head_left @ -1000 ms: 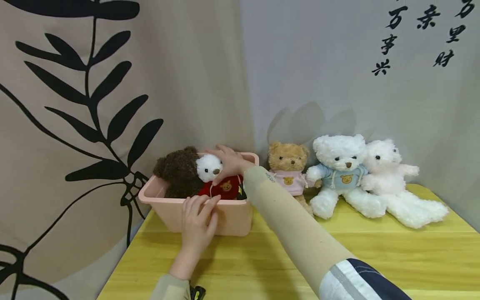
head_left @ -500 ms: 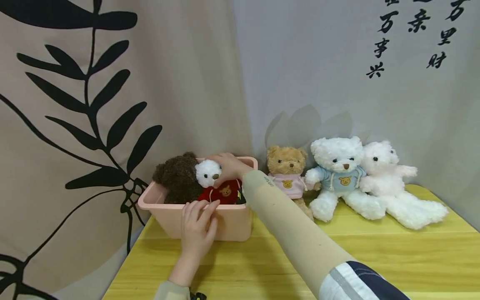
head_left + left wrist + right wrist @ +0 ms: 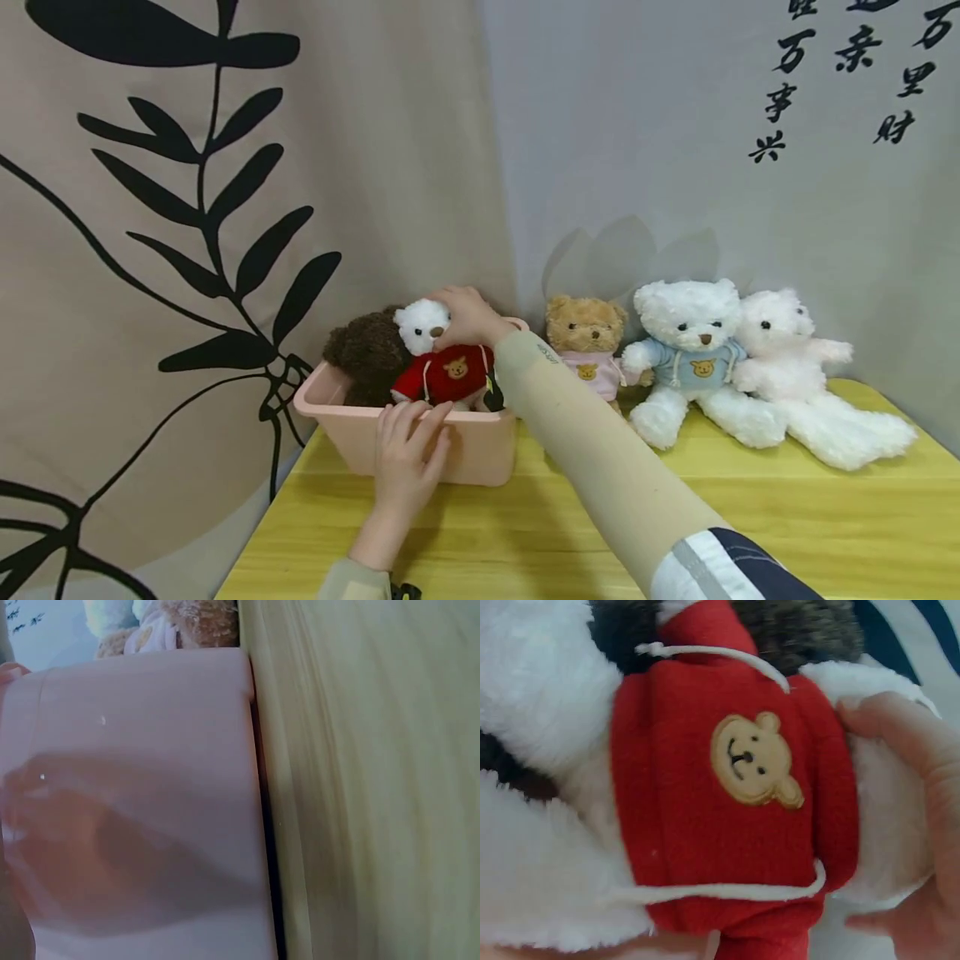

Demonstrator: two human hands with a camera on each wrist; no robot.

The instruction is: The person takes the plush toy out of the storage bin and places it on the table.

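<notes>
Red-sweatered white bear stands upright (facing the camera), right hand grip curled round it.

bare yellow table in front, pink bin crowded, three bears lining back wall

Red-hoodied white bear and brown bear, pink bin, yellow table.

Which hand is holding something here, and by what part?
The right hand grips the white bear in the red sweater by its head and upper body. The left hand only rests on the bin rim.
</notes>
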